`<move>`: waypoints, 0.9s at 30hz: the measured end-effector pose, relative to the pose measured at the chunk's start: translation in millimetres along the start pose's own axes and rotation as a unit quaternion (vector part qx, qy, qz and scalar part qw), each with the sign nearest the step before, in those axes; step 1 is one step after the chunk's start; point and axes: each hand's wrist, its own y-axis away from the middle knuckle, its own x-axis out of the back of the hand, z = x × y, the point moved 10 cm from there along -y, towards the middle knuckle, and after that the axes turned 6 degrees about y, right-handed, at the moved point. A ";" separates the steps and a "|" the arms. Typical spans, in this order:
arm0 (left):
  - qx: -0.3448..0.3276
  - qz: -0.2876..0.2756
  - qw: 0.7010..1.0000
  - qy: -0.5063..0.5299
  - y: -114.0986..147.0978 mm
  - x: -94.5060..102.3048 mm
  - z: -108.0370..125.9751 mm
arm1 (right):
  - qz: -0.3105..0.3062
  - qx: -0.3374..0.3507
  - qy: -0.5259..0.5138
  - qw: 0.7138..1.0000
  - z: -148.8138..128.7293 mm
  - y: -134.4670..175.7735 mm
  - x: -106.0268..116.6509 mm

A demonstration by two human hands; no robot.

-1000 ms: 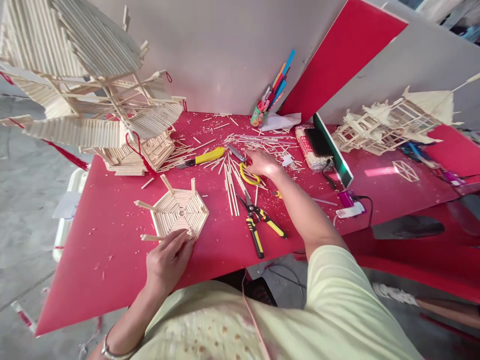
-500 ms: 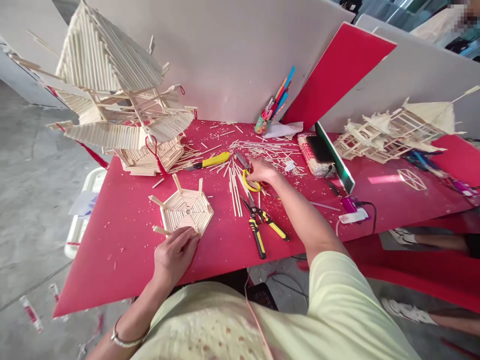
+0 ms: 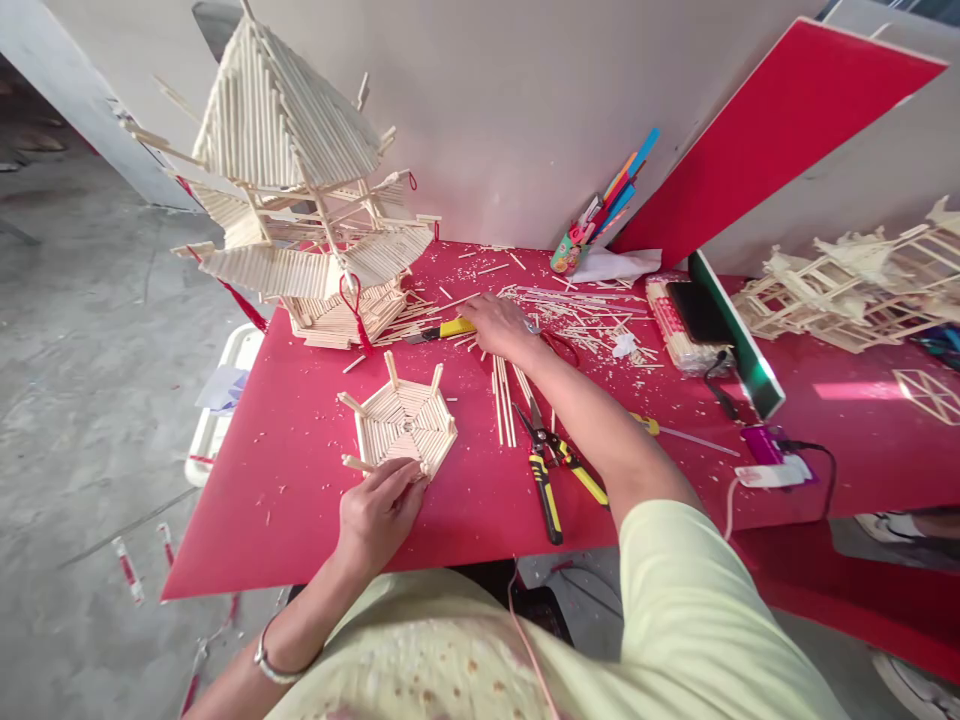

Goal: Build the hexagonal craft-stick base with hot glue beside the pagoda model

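A many-sided base of pale wooden sticks (image 3: 405, 425) lies on the red tabletop, with short posts standing at several corners. My left hand (image 3: 381, 510) is closed in a pinch at its near edge; the fingers hide the exact spot they grip. Farther off, my right hand (image 3: 499, 325) has its fingers closed around the end of the yellow utility knife (image 3: 442, 330), covering part of the handle. Beneath my right forearm lie black-and-yellow pliers (image 3: 555, 455), jaws pointing away, beside several loose sticks (image 3: 504, 400).
A tall stick pagoda (image 3: 292, 200) with red tassels stands at the back left. Loose sticks and crumbs (image 3: 570, 315) litter the rear. Farther right are a pen cup (image 3: 570, 248), a phone (image 3: 701, 312) on a packet, a green board (image 3: 739, 340) and another stick model (image 3: 847, 280).
My right hand has left the yellow-handled scissors and moved left to the utility knife. My left hand stays at the base's edge. The view has turned left.
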 end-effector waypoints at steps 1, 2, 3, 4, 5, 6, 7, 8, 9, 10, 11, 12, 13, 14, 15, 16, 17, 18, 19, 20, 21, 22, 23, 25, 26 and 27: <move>0.002 -0.004 1.000 0.003 -0.3 -0.3 -0.1 | -0.006 0.002 0.006 1.000 -3.4 -6.4 -3.0; 0.004 -0.009 1.000 0.008 -0.4 -0.5 -0.4 | -0.013 -0.002 0.012 1.000 -4.1 -11.3 -5.6; 0.004 -0.011 1.000 0.015 -0.4 -0.3 -0.7 | -0.020 -0.010 0.018 1.000 -2.5 -14.3 -7.6; 0.004 -0.010 1.000 0.023 -0.2 0.6 -0.9 | -0.024 -0.022 0.024 0.999 1.1 -15.6 -8.5; 0.001 -0.006 0.999 0.032 0.1 2.0 -1.1 | -0.025 -0.035 0.029 0.999 6.1 -15.1 -8.3; -0.002 -0.002 0.999 0.041 0.6 3.3 -1.2 | -0.024 -0.048 0.033 0.998 11.9 -13.0 -7.0; -0.004 0.001 0.999 0.047 1.1 3.9 -1.6 | -0.020 -0.063 0.036 0.997 18.9 -9.5 -5.0; -0.006 0.003 0.999 0.051 1.7 3.9 -2.1 | -0.015 -0.082 0.037 0.996 26.5 -4.9 -2.7; -0.008 0.002 0.999 0.050 2.3 3.2 -2.6 | -0.010 -0.101 0.036 0.994 34.2 0.6 -0.6; -0.009 0.001 0.999 0.045 2.8 1.9 -3.2 | -0.007 -0.121 0.032 0.992 41.1 6.5 0.8; -0.010 0.001 0.999 0.036 3.1 0.5 -3.5 | -0.008 -0.137 0.026 0.990 46.4 12.1 0.9; -0.009 0.001 1.000 0.025 3.3 -0.8 -3.9 | -0.013 -0.149 0.017 0.989 50.1 17.3 -0.3; -0.008 0.002 1.000 0.016 3.3 -1.8 -4.0 | -0.021 -0.159 0.008 0.987 52.1 21.7 -2.5; -0.006 0.004 1.000 0.010 3.2 -2.6 -4.1 | -0.029 -0.163 0.000 0.986 52.2 25.3 -5.0; -0.003 0.004 1.000 0.008 3.1 -2.9 -4.3 | -0.036 -0.165 -0.007 0.986 51.1 27.9 -7.2; 0.000 0.005 1.000 0.009 3.0 -3.0 -4.2 | -0.041 -0.165 -0.012 0.985 49.2 29.8 -8.7; 0.002 0.005 1.000 0.012 3.1 -2.5 -3.8 | -0.043 -0.164 -0.017 0.985 46.7 31.1 -9.2; 0.003 0.004 1.000 0.017 3.4 -2.0 -3.3 | -0.044 -0.160 -0.020 0.986 43.8 31.9 -8.8; 0.003 0.003 1.000 0.021 3.9 -1.5 -3.0 | -0.044 -0.153 -0.023 0.987 40.4 32.1 -7.5; 0.004 0.001 1.000 0.025 4.5 -1.1 -2.8 | -0.044 -0.144 -0.027 0.988 36.7 31.9 -5.4; 0.004 -0.002 1.000 0.028 5.3 -0.9 -2.8 | -0.042 -0.132 -0.031 0.990 32.8 31.3 -2.2; 0.005 -0.002 1.000 0.029 6.0 -0.7 -3.0 | -0.039 -0.120 -0.034 0.991 28.7 30.3 2.1; 0.005 -0.003 1.000 0.030 6.6 -0.9 -3.3 | -0.028 -0.109 -0.045 0.993 24.7 28.8 8.6; 0.008 -0.006 0.999 0.032 6.9 -2.2 -4.2 | 0.013 -0.094 -0.083 0.992 17.1 24.5 27.5; 0.010 -0.008 0.999 0.033 6.6 -3.1 -4.6 | 0.042 -0.091 -0.107 0.989 13.4 21.8 39.8; 0.012 -0.008 0.999 0.034 6.0 -3.7 -5.0 | 0.077 -0.088 -0.130 0.985 9.4 18.8 53.9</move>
